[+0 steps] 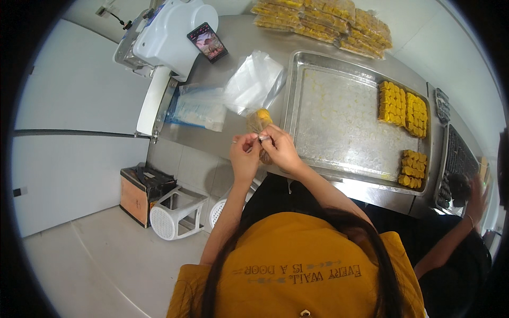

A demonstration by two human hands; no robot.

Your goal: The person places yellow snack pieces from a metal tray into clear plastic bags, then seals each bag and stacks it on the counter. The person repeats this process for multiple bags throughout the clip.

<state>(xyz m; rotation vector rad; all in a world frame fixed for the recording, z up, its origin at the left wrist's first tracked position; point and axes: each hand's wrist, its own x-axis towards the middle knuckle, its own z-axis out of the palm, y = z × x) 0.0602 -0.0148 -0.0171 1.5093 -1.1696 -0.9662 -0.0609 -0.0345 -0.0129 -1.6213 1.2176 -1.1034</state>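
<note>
At the table's front edge, left of the tray, both my hands pinch the gathered plastic of a clear bag with yellow food pieces inside. My left hand grips it from the left, fingertips pressed together. My right hand meets it from the right, its fingers closed on the same plastic. The fingers hide part of the bag. Just beyond lies a pile of empty clear bags. A large metal tray holds blocks of yellow pieces along its right side, with a smaller block at the near right corner.
Filled bags are stacked behind the tray. A bag packet, a phone and a white machine stand at left. White stools and a box are on the floor. Another person's arm reaches in at right, by a dark tray.
</note>
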